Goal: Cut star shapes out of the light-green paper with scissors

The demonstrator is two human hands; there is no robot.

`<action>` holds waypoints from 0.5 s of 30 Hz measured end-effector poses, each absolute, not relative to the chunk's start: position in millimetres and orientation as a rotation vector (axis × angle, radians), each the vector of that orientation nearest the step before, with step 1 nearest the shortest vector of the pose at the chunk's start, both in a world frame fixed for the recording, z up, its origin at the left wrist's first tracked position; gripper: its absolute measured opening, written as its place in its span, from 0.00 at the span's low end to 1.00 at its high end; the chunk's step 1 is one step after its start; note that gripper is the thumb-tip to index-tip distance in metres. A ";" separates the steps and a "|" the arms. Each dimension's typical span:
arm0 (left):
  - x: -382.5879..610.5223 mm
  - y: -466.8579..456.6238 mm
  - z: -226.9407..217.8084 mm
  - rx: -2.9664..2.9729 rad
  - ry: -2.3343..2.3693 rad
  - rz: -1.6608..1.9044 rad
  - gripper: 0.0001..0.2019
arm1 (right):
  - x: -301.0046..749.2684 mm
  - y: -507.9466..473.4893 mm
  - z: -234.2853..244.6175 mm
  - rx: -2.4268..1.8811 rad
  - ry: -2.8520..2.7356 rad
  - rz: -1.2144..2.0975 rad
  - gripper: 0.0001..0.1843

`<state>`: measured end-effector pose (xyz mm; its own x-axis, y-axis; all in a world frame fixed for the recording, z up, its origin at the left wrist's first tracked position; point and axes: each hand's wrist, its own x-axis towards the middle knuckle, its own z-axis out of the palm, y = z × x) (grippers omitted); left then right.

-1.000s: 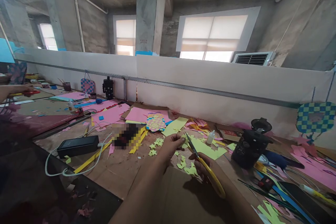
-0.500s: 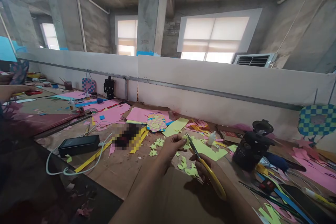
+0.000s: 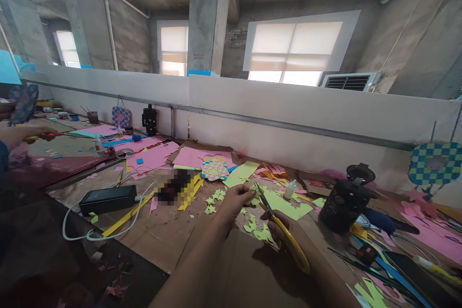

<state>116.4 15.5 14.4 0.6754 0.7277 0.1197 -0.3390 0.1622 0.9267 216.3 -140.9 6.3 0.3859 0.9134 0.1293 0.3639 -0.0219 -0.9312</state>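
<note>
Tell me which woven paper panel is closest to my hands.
The pink-and-yellow woven paper panel on the pink paper sheet, just beyond your left hand; the blue-green checked panel sits far right, by the wall.

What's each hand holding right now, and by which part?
The right hand grips the yellow-handled scissors by the handle. The left hand pinches its fingertips together, but whatever they hold is too small to tell.

Just the one camera here, strapped to the person's head, so you're looking from up at their eyeline, forward and down over the messy workbench (image 3: pixel 162 245) close up, with the partition wall (image 3: pixel 288 110) and a shaded window (image 3: pixel 296 45) farther off.
</note>
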 end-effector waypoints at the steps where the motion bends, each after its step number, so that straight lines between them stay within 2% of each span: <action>1: 116.2 15.2 14.7 1.178 0.397 0.787 0.26 | 213.3 -141.5 6.7 -1.587 -1.153 0.641 0.22; 15: 114.7 13.4 16.3 1.186 0.391 0.763 0.22 | 210.3 -141.7 11.3 -1.575 -1.133 0.637 0.25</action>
